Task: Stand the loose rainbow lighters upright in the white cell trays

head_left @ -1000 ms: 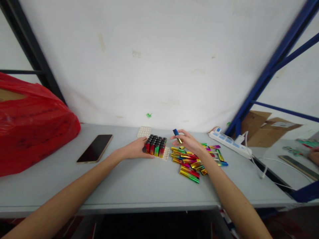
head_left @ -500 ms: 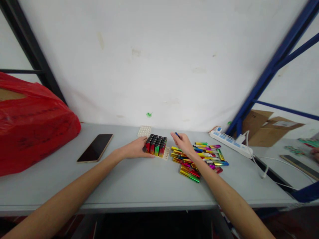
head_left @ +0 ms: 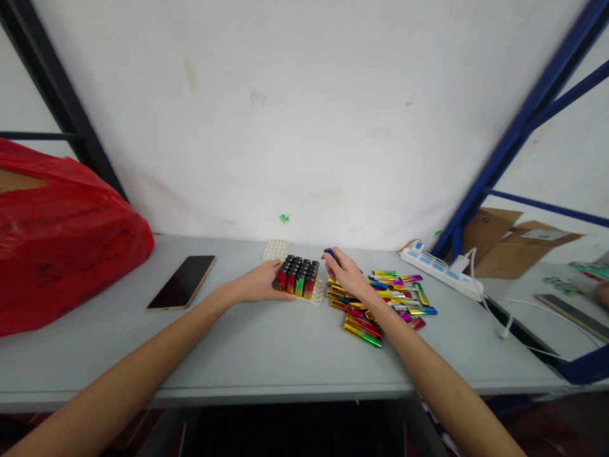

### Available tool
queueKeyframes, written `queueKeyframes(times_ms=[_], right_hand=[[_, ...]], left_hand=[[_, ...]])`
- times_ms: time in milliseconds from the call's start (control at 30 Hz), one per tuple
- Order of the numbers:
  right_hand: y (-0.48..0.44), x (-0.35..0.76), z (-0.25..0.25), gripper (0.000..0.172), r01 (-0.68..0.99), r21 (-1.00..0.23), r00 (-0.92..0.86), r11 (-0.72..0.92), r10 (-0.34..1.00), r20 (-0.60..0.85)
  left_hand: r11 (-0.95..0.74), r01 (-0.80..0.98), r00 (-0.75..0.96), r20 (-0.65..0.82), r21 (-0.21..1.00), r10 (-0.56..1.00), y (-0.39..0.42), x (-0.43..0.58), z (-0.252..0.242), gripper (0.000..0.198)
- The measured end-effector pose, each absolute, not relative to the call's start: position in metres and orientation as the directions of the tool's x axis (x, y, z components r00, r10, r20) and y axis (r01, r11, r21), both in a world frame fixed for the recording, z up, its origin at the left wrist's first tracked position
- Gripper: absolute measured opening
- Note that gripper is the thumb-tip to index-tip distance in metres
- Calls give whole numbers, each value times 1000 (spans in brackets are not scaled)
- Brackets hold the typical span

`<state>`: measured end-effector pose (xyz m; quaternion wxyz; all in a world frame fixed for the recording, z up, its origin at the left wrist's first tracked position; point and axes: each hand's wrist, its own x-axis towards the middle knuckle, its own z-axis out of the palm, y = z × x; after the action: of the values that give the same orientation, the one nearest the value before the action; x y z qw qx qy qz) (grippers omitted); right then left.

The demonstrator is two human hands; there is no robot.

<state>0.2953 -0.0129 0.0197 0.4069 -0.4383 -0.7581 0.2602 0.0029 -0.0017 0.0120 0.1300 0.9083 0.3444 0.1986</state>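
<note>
- Bag (head_left: 66,241) of red plastic lies at the far left of the table (head_left: 266,355); just right of it a phone (head_left: 181,282) lies screen up, well apart from both hands
- Left hand (head_left: 259,285) rests on the table, fingers pressed together against the left side of the upright lighters (head_left: 297,276) that stand in the white tray (head_left: 318,293); it has kept this place during the last second
- Right hand (head_left: 346,274) pinches a blue lighter (head_left: 330,254) at its fingertips; a second ago it was over the loose pile, now it has come left; the lighter is held just beside the far right corner of the upright block, not yet standing in the tray
- Loose pile (head_left: 380,304) of shiny lighters lies right of the tray, under the right wrist
- Power strip (head_left: 440,271) lies further right; another person's hand (head_left: 604,293) shows at the right edge
</note>
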Motion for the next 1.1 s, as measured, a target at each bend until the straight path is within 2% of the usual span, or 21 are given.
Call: queueKeyframes(times_ms=[67, 133, 200, 267, 467, 767, 933, 1100], right_hand=[[-11, 300, 21, 46, 483, -692, -341, 536, 843, 415], [-10, 303, 22, 47, 568, -569, -378, 594, 803, 461], [-10, 306, 23, 48, 654, -455, -405, 604, 788, 464], [-9, 307, 24, 46, 701, -415, -410, 580, 804, 431], [-7, 309, 22, 37, 706, -412, -437, 576, 812, 386], [-6, 316, 26, 41, 666, -394, -534, 633, 774, 341], [-7, 312, 23, 38, 689, -342, -547, 640, 768, 334], [-7, 311, 26, 38, 677, -363, -557, 640, 768, 316]], left_hand=[[-731, 575, 688, 267, 368, 675, -2, 3, 12, 60], [-728, 580, 687, 262, 365, 678, -3, 3, 13, 58], [-720, 590, 677, 263, 364, 687, -4, 4, 13, 59], [-714, 600, 666, 268, 361, 696, -4, 4, 13, 60], [-720, 599, 669, 275, 350, 691, -3, 3, 12, 60], [-707, 592, 685, 221, 386, 694, -6, 6, 16, 49], [-709, 597, 679, 233, 376, 696, -2, 3, 12, 57], [-711, 588, 682, 237, 386, 692, -3, 3, 12, 57]])
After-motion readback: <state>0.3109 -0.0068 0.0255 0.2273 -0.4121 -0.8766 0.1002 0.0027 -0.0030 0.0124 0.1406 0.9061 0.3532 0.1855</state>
